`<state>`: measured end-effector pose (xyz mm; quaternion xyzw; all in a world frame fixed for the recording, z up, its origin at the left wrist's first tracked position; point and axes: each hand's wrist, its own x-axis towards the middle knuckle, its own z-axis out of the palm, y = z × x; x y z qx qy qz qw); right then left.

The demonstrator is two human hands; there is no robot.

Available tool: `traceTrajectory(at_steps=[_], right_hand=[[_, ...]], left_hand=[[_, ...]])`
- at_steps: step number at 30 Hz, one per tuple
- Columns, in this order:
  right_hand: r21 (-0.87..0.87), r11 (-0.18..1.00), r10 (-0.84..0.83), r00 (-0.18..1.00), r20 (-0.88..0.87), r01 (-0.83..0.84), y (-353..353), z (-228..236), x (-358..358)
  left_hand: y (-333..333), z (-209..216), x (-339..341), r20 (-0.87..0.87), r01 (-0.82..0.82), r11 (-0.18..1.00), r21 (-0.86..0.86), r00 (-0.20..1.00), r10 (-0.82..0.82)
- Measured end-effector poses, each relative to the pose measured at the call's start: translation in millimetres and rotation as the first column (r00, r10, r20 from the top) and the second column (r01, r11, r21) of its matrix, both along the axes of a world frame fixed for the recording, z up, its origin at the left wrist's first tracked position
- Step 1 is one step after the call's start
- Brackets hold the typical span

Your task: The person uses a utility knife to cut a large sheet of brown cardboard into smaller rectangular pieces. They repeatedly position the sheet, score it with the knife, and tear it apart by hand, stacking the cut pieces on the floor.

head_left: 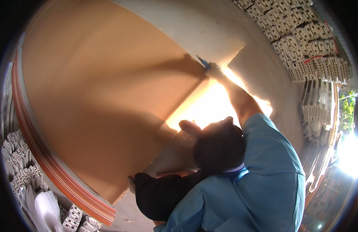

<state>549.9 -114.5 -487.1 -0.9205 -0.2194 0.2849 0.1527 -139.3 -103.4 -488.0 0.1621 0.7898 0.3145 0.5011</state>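
Observation:
My right arm, in a short light-blue sleeve, stretches far forward from the lower right. At its end my right hand is closed around a slim blue tool with a dark tip; its exact kind is too small to tell. Tool and hand are at the corner of a large flat brown sheet, beside its far edge. Long shadows fall leftward across the sheet. Dark rounded shapes, apparently my bent legs, stand close to the sheet's near edge. My left hand does not show; a sliver of skin shows at the lower edge.
Grey floor surrounds the sheet, with strong sun glare by the corner. Stacked white hollow profiles line the right side, more the left. A curved-looking striped brown strip borders the sheet. Bright daylight enters at right.

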Motion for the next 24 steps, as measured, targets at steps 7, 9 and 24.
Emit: traceTrajectory(at_steps=[7,9,24], right_hand=[[0.013,1.0,0.009,0.998,-0.055,-0.009,3.8,22.1,-16.2],[0.055,0.998,0.017,1.0,0.018,-0.018,3.4,23.8,-24.3],[0.015,1.0,-0.01,0.998,0.054,0.009,7.2,21.2,-19.3]], left_hand=[[5.5,2.4,-1.3,0.004,0.031,1.0,-0.005,1.0,-0.031],[5.4,2.3,-2.1,0.004,0.033,0.999,-0.007,0.999,-0.033],[-5.1,3.1,-18.4,-0.015,0.051,0.999,0.004,0.999,-0.05]])
